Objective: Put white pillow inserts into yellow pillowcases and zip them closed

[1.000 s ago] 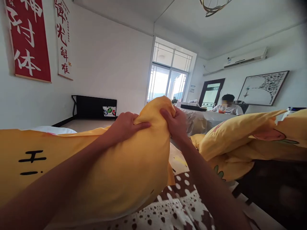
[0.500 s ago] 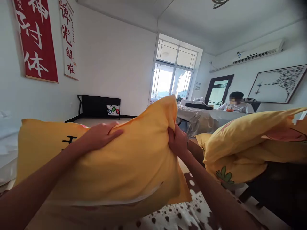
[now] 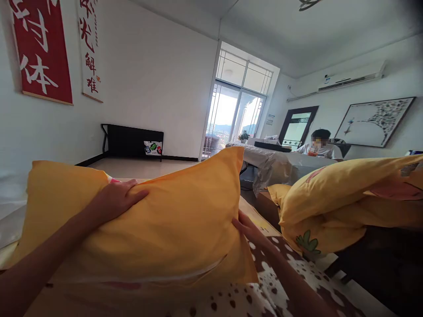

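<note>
Left hand [image 3: 114, 200] lying on yellow pillow [image 3: 185, 215], right hand [image 3: 247, 226] at its side edge, spotted sheet [image 3: 238, 299] below

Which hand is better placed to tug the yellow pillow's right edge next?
Probably the right hand: it touches the yellow pillow there, while the left hand rests on its upper edge.

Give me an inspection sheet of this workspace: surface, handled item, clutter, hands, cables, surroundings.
Surface: brown-and-white patterned cloth sheet beneath the handled item.
Handled item: plump yellow fabric pillow, top right corner pointing up.
Clutter: rumpled yellow printed fabric bundle at right.
Hands: left hand lies on the pillow's top edge, thumb spread; right hand touches its right edge, grip unclear.
Cables: thin pale line by the white wall-mounted air conditioner; cable or pipe, cannot tell.
Surroundings: seated person behind a plastic-draped table; red hanging scroll on the wall.
</note>
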`<state>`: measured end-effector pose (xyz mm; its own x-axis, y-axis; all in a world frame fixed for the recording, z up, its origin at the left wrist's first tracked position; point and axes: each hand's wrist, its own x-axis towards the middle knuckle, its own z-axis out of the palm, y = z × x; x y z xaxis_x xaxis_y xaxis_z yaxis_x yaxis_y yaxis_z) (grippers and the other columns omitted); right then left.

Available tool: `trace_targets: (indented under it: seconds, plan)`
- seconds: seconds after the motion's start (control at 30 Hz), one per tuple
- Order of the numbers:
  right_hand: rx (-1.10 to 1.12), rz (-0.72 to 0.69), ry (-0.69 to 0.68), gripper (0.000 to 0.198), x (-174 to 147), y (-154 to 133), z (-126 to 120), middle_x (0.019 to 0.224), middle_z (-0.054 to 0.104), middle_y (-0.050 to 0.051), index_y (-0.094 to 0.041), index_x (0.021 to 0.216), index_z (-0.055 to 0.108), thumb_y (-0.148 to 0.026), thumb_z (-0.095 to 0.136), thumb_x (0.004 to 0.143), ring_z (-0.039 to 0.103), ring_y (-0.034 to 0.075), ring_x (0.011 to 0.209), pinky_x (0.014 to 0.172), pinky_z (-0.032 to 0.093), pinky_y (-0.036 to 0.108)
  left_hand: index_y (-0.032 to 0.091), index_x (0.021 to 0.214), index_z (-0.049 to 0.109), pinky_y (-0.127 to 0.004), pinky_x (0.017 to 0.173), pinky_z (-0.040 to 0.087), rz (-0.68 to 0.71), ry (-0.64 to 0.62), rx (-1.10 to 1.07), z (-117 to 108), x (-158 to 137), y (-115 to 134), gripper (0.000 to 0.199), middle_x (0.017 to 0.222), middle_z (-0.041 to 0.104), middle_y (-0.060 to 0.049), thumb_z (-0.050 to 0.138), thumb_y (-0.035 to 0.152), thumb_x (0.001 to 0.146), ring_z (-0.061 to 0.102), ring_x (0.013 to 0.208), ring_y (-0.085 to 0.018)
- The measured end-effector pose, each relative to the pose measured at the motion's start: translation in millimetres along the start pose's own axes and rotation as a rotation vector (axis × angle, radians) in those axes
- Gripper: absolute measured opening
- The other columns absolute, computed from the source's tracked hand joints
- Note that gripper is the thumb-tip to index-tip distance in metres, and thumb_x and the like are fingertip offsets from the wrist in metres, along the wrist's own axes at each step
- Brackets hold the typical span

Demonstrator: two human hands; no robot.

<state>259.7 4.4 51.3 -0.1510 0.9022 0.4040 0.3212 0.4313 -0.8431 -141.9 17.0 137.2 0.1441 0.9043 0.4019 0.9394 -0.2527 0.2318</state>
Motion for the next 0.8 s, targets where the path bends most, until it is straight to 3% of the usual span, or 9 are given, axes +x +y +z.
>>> trace_targets:
  seconds: [0.1, 0.23, 0.33, 0.47, 0.57, 0.67, 0.73, 0.8]
  plan:
    - [-0.110, 0.056, 0.198, 0.051, -17.1, 24.4, 22.1, 0.098, 0.069, 0.012, -0.019, 0.099, 0.062, -0.065, 0.050, 0.080, 0.060, 0.029, 0.097, 0.081, 0.049, 0.040, 0.019, 0.088, 0.060, -0.033, 0.067, 0.041, 0.040, -0.002, 0.014, 2.0, -0.6, 7.9, 0.060, 0.075, 0.066, -0.007, 0.027, 0.069, 0.084, 0.061, 0.077, -0.027]
    - [-0.341, 0.030, 0.566, 0.056, -10.1, 34.6, 46.1, 0.072, 0.066, 0.012, -0.020, 0.076, 0.057, -0.071, 0.035, 0.082, 0.058, 0.026, 0.068, 0.060, 0.043, 0.036, 0.020, 0.088, 0.064, -0.038, 0.090, 0.036, 0.244, 0.024, 0.055, -2.9, 2.0, -2.1, 0.056, 0.096, 0.068, -0.009, 0.028, 0.062, 0.087, 0.059, 0.096, -0.028]
    - [-0.407, -0.014, 0.672, 0.058, 5.9, 36.7, 51.8, 0.061, 0.061, 0.009, -0.022, 0.068, 0.052, -0.074, 0.028, 0.081, 0.052, 0.023, 0.056, 0.053, 0.036, 0.033, 0.019, 0.094, 0.063, -0.037, 0.084, 0.038, 0.187, -0.012, 0.075, -10.1, -0.1, -23.0, 0.055, 0.087, 0.066, -0.008, 0.032, 0.064, 0.085, 0.056, 0.095, -0.029]
    - [-0.337, 0.008, 0.521, 0.056, 14.6, 47.9, 42.4, 0.066, 0.062, 0.008, -0.021, 0.069, 0.053, -0.072, 0.036, 0.081, 0.053, 0.021, 0.062, 0.057, 0.040, 0.032, 0.020, 0.109, 0.056, -0.032, 0.073, 0.036, 0.078, 0.028, 0.099, -15.3, -7.6, -43.0, 0.056, 0.067, 0.060, -0.001, 0.037, 0.066, 0.083, 0.057, 0.082, -0.028]
    - [-0.159, 0.056, 0.336, 0.054, -2.5, 64.8, 31.2, 0.089, 0.067, 0.010, -0.019, 0.086, 0.061, -0.069, 0.042, 0.081, 0.059, 0.024, 0.086, 0.075, 0.047, 0.034, 0.021, 0.113, 0.056, -0.031, 0.075, 0.036, 0.089, 0.054, 0.097, -12.6, -9.8, -42.0, 0.059, 0.082, 0.067, -0.003, 0.036, 0.067, 0.082, 0.059, 0.085, -0.029]
    - [-0.041, 0.145, 0.206, 0.053, -29.5, 79.3, 30.7, 0.104, 0.066, 0.010, -0.022, 0.096, 0.064, -0.068, 0.043, 0.081, 0.057, 0.026, 0.106, 0.087, 0.046, 0.035, 0.021, 0.088, 0.060, -0.030, 0.071, 0.036, 0.061, 0.056, 0.116, -5.0, -7.4, -28.7, 0.055, 0.084, 0.068, -0.005, 0.035, 0.069, 0.082, 0.061, 0.082, -0.027]
    - [-0.026, 0.198, 0.184, 0.052, -40.4, 80.8, 36.5, 0.101, 0.068, 0.010, -0.022, 0.093, 0.065, -0.068, 0.042, 0.081, 0.059, 0.026, 0.099, 0.082, 0.048, 0.036, 0.021, 0.072, 0.055, -0.029, 0.066, 0.034, 0.099, 0.067, 0.153, -3.5, -3.8, -17.5, 0.054, 0.073, 0.066, -0.004, 0.031, 0.067, 0.084, 0.059, 0.071, -0.024]
    - [-0.065, 0.194, 0.251, 0.053, -38.8, 74.6, 41.8, 0.088, 0.069, 0.010, -0.021, 0.082, 0.063, -0.068, 0.039, 0.082, 0.060, 0.025, 0.083, 0.071, 0.048, 0.035, 0.021, 0.063, 0.049, -0.028, 0.061, 0.029, 0.160, 0.134, 0.171, -12.4, 1.0, -8.5, 0.054, 0.064, 0.061, -0.003, 0.029, 0.067, 0.085, 0.054, 0.062, -0.020]
